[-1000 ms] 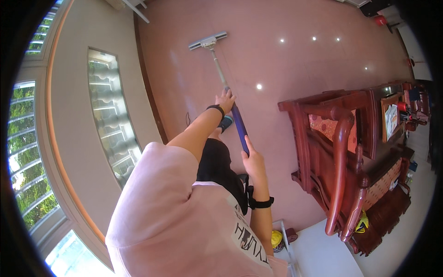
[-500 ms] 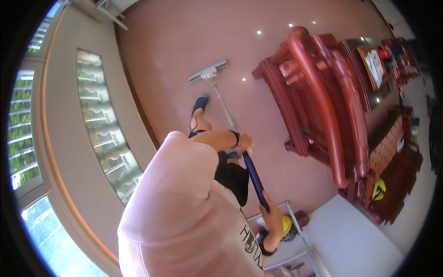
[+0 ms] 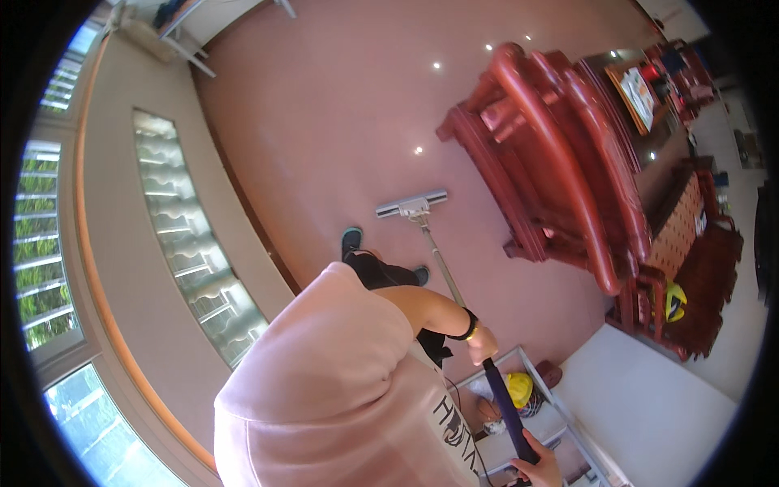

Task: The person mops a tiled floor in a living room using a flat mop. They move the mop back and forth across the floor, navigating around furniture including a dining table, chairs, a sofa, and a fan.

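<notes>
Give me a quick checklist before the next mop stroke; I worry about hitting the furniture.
1. Left hand on the mop handle: ok, it grips the pole above the dark grip.
2. Right hand on the handle's end: ok, it holds the dark grip near the lower edge.
3. Mop head flat on the pink floor: ok.
4. Gap between mop head and red wooden bench: ok, apart, but the bench stands close to its right.
5. Feet off the mop's line: ok, both shoes are left of the pole.
6. Floor wet or dry: cannot tell.
</notes>
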